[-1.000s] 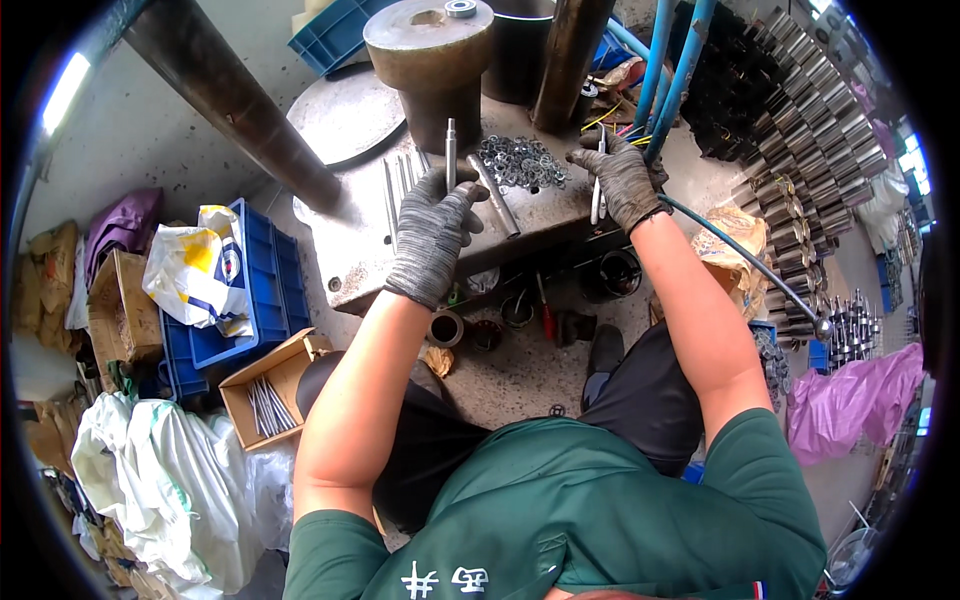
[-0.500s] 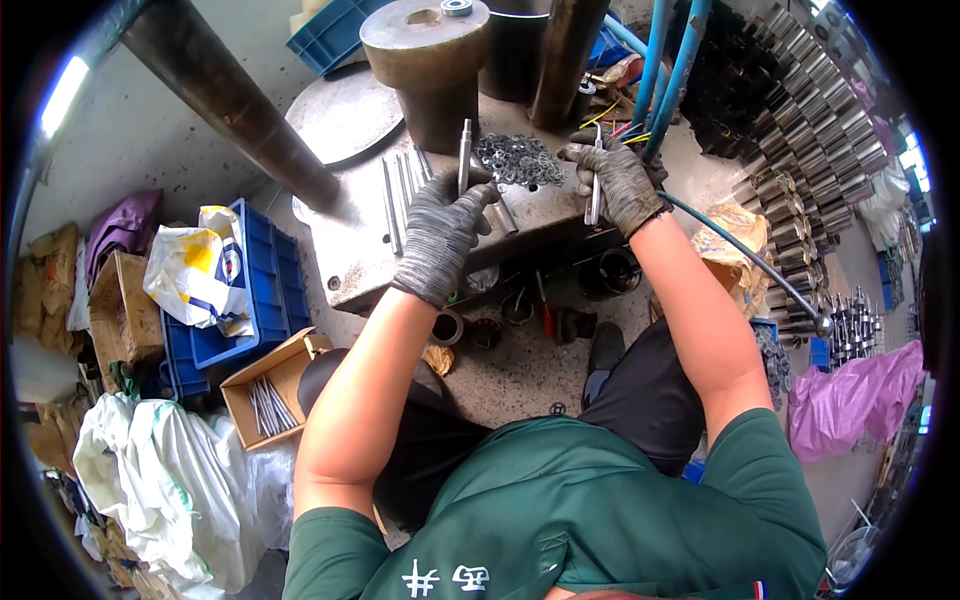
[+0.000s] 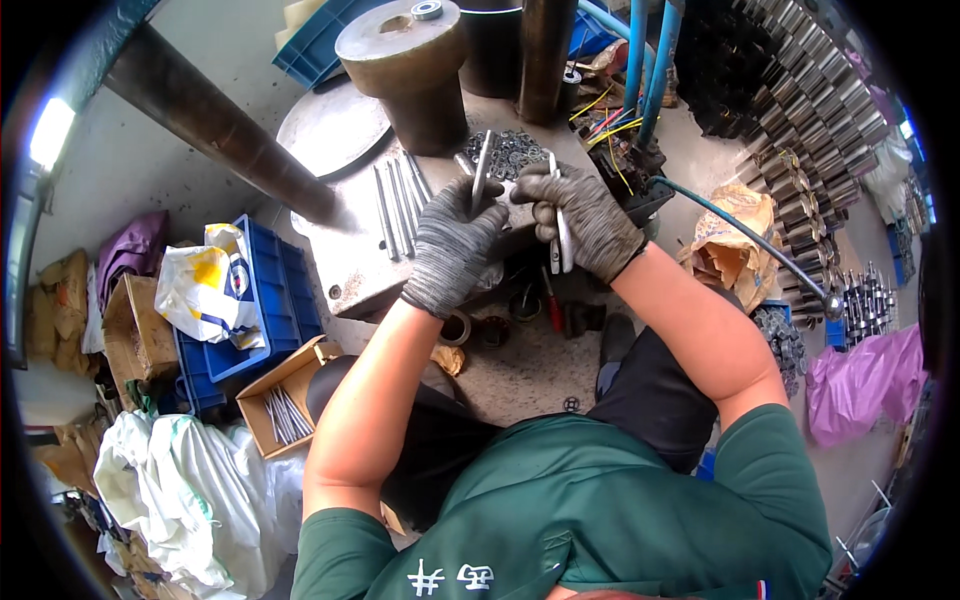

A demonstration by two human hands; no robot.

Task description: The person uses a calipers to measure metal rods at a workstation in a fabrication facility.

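Observation:
My left hand (image 3: pixel 452 243), in a grey knit glove, is closed around a metal shaft (image 3: pixel 483 168) that points up and away from me. Close to its right, my gloved right hand (image 3: pixel 592 215) is wrapped around slim metal pliers (image 3: pixel 564 240); their handles hang below the fingers and a thin tip sticks up above. The shaft and pliers are near each other, apart. Just beyond both hands lies a heap of small dark metal rings (image 3: pixel 515 148) on the steel worktop (image 3: pixel 345 268). Several similar shafts (image 3: pixel 396 208) lie side by side left of my left hand.
A thick flanged steel cylinder (image 3: pixel 405 60) stands at the back, with a bearing (image 3: pixel 427 10) on top. Dark columns (image 3: pixel 220 125) rise beside the worktop. Blue crates (image 3: pixel 270 290) and a carton of rods (image 3: pixel 290 400) stand left. A blue hose (image 3: pixel 740 220) and stacked metal parts are right.
My right hand has moved left with the pliers, close to my left hand. The shaft in my left hand now tilts slightly right. The whole view has shifted a little.

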